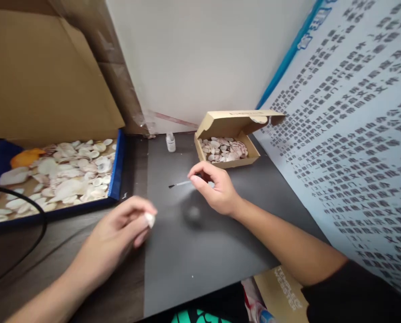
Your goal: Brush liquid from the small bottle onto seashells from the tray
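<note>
My left hand, low left of centre, pinches a small white shell between thumb and fingertips. Over the dark mat, my right hand is closed on a thin brush; its dark tip points left and its other end is hidden by the fingers. Just behind my right hand is an open cardboard box with shells inside. A small clear bottle with a white label stands upright at the back of the mat.
At left, a blue-edged box holds several shells. A black cable curves across the left side. A white panel stands behind, and a printed sheet borders the right.
</note>
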The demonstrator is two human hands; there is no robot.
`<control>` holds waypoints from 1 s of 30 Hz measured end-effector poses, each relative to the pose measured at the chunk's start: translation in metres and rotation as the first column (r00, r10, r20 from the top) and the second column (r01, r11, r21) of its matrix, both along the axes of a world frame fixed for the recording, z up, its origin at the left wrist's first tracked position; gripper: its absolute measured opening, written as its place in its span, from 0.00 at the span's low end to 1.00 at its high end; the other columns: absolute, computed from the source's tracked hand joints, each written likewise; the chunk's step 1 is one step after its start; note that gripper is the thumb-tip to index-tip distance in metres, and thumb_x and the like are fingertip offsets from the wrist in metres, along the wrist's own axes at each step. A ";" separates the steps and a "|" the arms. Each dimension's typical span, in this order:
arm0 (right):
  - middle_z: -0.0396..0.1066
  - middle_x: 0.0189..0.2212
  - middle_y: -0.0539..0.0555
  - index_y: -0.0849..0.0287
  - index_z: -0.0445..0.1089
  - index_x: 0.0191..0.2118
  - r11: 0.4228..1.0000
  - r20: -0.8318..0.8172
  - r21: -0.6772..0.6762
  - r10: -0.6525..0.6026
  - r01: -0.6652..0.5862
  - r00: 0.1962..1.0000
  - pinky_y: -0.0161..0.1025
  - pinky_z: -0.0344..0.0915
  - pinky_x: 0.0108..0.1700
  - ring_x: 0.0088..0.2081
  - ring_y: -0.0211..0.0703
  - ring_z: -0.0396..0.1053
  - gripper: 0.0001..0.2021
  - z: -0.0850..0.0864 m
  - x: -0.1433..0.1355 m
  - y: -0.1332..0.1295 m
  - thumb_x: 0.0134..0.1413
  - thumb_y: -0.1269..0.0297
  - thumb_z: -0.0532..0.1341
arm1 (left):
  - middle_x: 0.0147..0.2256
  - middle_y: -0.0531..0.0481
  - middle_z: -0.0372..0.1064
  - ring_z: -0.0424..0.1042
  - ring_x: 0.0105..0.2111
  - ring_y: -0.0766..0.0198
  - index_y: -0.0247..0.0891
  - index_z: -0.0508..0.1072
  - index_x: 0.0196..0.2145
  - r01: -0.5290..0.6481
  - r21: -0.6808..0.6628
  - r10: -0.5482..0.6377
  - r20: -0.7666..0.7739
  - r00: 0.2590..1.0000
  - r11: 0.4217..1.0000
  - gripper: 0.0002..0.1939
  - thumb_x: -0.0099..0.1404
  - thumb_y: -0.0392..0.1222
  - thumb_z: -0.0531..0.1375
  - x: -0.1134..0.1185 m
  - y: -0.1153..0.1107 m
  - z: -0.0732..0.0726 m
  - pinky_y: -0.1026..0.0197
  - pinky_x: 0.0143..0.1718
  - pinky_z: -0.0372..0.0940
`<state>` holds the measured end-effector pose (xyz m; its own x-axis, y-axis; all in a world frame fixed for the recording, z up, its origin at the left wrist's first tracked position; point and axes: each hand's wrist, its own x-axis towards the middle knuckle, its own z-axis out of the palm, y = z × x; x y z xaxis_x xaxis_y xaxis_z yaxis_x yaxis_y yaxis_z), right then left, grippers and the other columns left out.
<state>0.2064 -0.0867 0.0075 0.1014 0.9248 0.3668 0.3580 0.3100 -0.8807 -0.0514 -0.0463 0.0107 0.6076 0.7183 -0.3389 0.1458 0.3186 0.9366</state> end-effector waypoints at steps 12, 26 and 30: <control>0.66 0.27 0.47 0.56 0.68 0.37 1.000 0.101 -0.022 0.000 0.003 0.995 0.34 0.61 0.29 0.26 0.36 0.62 0.03 0.000 -0.002 -0.005 0.63 0.66 0.58 | 0.23 0.59 0.56 0.52 0.20 0.75 0.36 0.66 0.31 0.044 -0.260 0.041 0.313 0.949 0.964 0.07 0.61 0.37 0.63 0.048 0.042 -0.004 0.70 0.22 0.56; 0.66 0.27 0.46 0.54 0.67 0.42 1.000 0.253 -0.010 0.015 -0.013 0.967 0.34 0.64 0.30 0.26 0.36 0.64 0.04 0.000 -0.006 -0.010 0.61 0.67 0.61 | 0.31 0.52 0.73 0.72 0.31 0.67 0.37 0.66 0.42 0.225 -0.034 -0.215 0.195 0.957 0.974 0.09 0.69 0.43 0.60 0.038 0.041 -0.013 0.63 0.36 0.65; 0.67 0.28 0.46 0.54 0.67 0.41 1.000 0.270 0.007 -0.017 0.016 0.963 0.35 0.64 0.31 0.27 0.36 0.65 0.05 0.002 -0.005 -0.012 0.59 0.68 0.62 | 0.27 0.55 0.71 0.69 0.28 0.70 0.36 0.66 0.36 0.226 -0.055 -0.213 0.182 0.960 0.973 0.09 0.67 0.42 0.62 0.039 0.042 -0.011 0.65 0.34 0.63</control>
